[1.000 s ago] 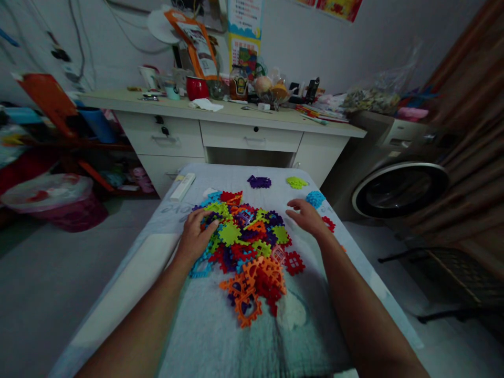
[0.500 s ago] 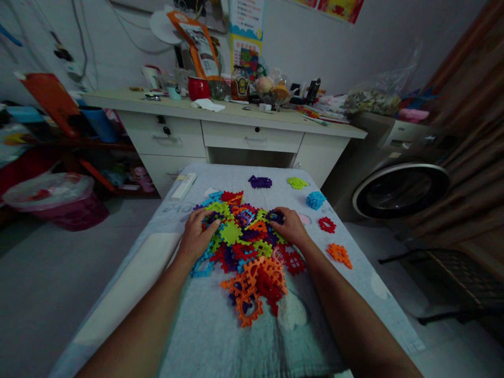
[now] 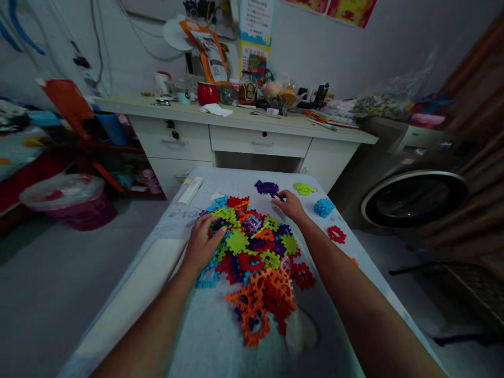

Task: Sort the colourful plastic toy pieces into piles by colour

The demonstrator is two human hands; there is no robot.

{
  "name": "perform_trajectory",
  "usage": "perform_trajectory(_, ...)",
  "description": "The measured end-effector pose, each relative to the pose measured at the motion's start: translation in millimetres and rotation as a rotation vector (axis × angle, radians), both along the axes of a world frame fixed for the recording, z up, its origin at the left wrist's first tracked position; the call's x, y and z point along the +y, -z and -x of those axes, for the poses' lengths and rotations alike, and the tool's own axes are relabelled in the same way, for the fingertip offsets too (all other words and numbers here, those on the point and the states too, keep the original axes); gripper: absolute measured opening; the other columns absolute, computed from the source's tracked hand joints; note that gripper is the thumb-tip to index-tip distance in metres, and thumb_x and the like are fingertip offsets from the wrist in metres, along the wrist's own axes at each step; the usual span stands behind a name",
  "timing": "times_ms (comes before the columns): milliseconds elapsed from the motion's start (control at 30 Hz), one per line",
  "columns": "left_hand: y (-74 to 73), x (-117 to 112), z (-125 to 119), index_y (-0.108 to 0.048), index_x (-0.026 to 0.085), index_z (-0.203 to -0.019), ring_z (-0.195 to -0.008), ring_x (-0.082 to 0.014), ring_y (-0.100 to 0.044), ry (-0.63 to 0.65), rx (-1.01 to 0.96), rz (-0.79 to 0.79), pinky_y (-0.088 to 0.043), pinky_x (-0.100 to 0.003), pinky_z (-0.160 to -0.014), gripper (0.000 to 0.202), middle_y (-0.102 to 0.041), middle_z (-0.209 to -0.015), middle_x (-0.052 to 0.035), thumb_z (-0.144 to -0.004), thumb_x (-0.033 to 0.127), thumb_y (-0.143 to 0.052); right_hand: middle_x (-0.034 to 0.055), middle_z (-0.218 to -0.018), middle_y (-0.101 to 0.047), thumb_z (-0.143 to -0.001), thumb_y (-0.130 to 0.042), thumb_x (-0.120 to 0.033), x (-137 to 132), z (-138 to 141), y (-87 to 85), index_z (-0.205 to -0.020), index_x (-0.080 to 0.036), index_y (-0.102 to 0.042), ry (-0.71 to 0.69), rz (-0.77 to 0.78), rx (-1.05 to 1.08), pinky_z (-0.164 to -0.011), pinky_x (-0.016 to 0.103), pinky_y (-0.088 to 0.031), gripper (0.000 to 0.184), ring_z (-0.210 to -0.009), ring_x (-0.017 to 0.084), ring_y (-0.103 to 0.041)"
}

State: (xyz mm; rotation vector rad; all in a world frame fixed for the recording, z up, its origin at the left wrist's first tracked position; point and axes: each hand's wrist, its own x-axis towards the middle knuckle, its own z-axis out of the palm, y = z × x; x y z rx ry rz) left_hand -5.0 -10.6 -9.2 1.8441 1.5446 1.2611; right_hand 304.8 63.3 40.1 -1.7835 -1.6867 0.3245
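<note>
A heap of interlocking plastic building pieces (image 3: 237, 242) in green, red, orange, blue and purple lies mid-table. My left hand (image 3: 202, 241) rests on the heap's left side, its thumb and fingers apart around dark purple pieces. Beyond the heap, my right hand (image 3: 292, 206) has its fingertips closed on a dark purple building piece (image 3: 277, 197), mostly hidden by the fingers. That piece is right beside a small group of purple pieces (image 3: 266, 187). Closest to me, orange pieces (image 3: 255, 324) and red pieces (image 3: 280, 307) form the heap's near end.
Along the table's right side lie green pieces (image 3: 304, 188), blue pieces (image 3: 324, 208) and a red piece (image 3: 336, 234). A white box (image 3: 190, 191) is at the far left. A cluttered desk (image 3: 236, 118) stands behind, with a washing machine (image 3: 413, 194) to the right.
My right hand has moved from the heap's right side away from me to the purple group, carrying a purple piece. My left hand stays on the heap. The view has shifted slightly.
</note>
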Motion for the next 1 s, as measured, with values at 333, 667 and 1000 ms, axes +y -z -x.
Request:
perform_trajectory(333, -1.8, -1.4, -1.4, -0.065, 0.022, -0.110, -0.126, -0.0279, -0.050, -0.014, 0.005, 0.012, -0.036, -0.047, -0.114, 0.041, -0.054, -0.126, -0.0095, -0.082, 0.050, -0.058, 0.0072, -0.104, -0.068, -0.072, -0.066, -0.017, 74.5, 38.0, -0.5, -0.096, -0.018, -0.065, 0.034, 0.012, -0.053, -0.094, 0.034, -0.046, 0.024, -0.101, 0.022, -0.062)
perform_trajectory(667, -2.2, -2.2, -0.9, -0.065, 0.023, -0.109, -0.127, -0.0274, -0.049, -0.016, -0.011, 0.023, -0.036, -0.046, -0.113, 0.039, -0.053, -0.127, -0.0090, -0.081, 0.049, -0.059, 0.0103, -0.118, -0.061, -0.068, -0.054, -0.005, 84.3, 35.9, 10.1, -0.108, -0.015, -0.064, -0.023, -0.060, 0.115, -0.098, 0.035, -0.047, 0.043, -0.105, 0.019, -0.062)
perform_trajectory(1000, -4.9, -2.7, -1.9, -0.064, 0.021, -0.111, -0.127, -0.0271, -0.049, -0.006, 0.002, 0.034, -0.035, -0.046, -0.114, 0.040, -0.052, -0.128, -0.0095, -0.082, 0.048, -0.058, 0.0052, -0.091, -0.073, -0.077, -0.056, -0.008, 35.3, 27.5, -7.1, -0.093, -0.015, -0.072, -0.251, 0.158, -0.047, -0.083, 0.027, -0.049, 0.024, -0.086, 0.017, -0.065)
